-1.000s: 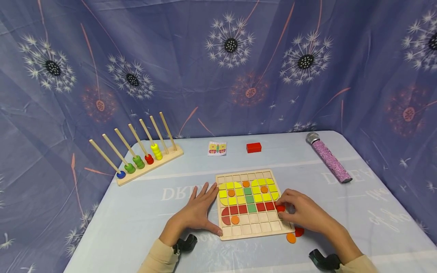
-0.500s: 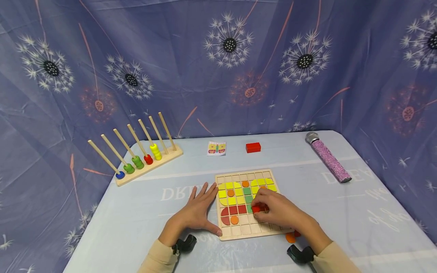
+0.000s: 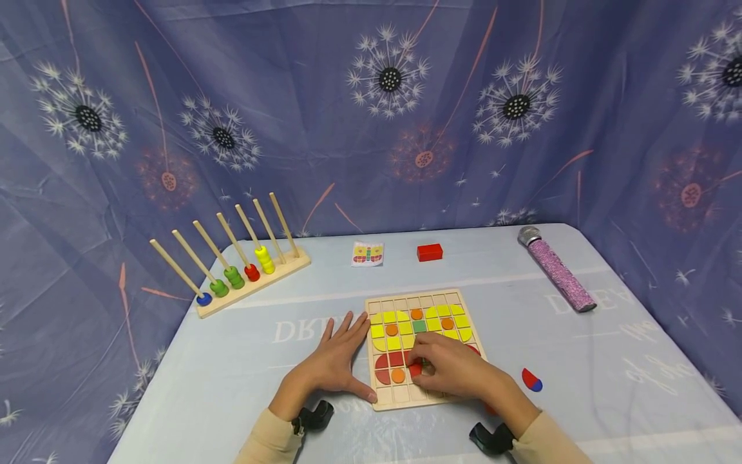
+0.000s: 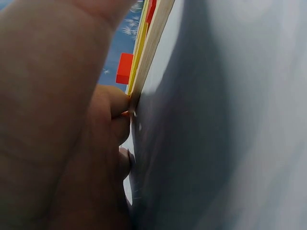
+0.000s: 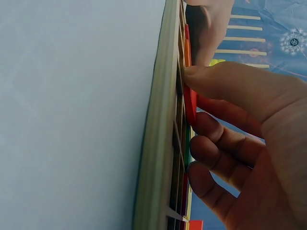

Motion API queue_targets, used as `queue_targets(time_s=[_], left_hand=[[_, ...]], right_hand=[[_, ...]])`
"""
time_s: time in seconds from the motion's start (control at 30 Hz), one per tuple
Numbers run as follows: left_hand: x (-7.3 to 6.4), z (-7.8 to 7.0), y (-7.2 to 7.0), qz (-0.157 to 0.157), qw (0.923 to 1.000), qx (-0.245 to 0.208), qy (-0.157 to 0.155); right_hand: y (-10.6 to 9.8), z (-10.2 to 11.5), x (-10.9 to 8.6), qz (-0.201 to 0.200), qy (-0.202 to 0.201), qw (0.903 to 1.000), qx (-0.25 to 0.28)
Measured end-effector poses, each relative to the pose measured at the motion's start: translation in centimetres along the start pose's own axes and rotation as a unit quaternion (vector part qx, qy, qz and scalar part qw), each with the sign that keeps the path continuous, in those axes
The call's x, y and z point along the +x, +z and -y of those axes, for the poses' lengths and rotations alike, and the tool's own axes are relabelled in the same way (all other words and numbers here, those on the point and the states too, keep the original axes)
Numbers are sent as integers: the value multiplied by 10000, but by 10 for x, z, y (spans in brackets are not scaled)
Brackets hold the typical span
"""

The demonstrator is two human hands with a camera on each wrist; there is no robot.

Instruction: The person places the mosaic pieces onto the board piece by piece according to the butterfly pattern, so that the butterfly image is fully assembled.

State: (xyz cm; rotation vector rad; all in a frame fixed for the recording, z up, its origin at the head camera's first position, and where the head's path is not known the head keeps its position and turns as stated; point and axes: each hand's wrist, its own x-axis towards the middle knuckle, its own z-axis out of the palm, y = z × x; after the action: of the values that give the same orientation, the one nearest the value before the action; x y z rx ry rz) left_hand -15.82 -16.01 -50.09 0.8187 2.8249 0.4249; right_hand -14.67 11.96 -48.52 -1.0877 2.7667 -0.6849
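A wooden grid board [image 3: 400,399] lies on the table, with yellow, orange, green and red tiles set in its cells. My right hand [image 3: 455,367] is over its lower middle, pinching a red tile [image 5: 191,103] between thumb and fingertips. In the right wrist view that tile is at the board's surface; whether it sits in a cell, I cannot tell. My left hand [image 3: 336,357] is spread flat along the board's left side, fingertips and thumb touching the edge. The right hand hides part of the green column and the red row.
A red-and-blue pair of loose pieces [image 3: 531,379] lies right of the board. Behind it are a small pattern card [image 3: 368,254], a red block [image 3: 429,252] and a glittery pink microphone [image 3: 558,269]. A peg stand with coloured beads [image 3: 255,282] stands at the left.
My right hand has moved left across the board, from its right edge to the lower middle, still holding a red tile. The pieces at right came out from behind my arm. My left hand stayed put.
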Motion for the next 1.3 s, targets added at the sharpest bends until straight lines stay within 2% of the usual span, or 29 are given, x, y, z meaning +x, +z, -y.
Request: queue_targets(time_s=[0.2,0.47,0.93,1.1,1.3], left_hand=[[0,0,0,-19,10000,-46,6],[-1,0,-1,-15,10000,-32,5],[0,0,-1,-23,10000,-3,17],[1,0,1,-11,10000,-1,14],[1,1,2,-54,10000,-2,27]], right_hand=[[3,-1,0,-1,-75,9999,120],[4,-2,1,135,-157,9983,541],[4,-2,0,93,-67,9984,562],[0,-7,-4,19,87,9986,521],[-17,-22,-20,-214,307,9974,617]])
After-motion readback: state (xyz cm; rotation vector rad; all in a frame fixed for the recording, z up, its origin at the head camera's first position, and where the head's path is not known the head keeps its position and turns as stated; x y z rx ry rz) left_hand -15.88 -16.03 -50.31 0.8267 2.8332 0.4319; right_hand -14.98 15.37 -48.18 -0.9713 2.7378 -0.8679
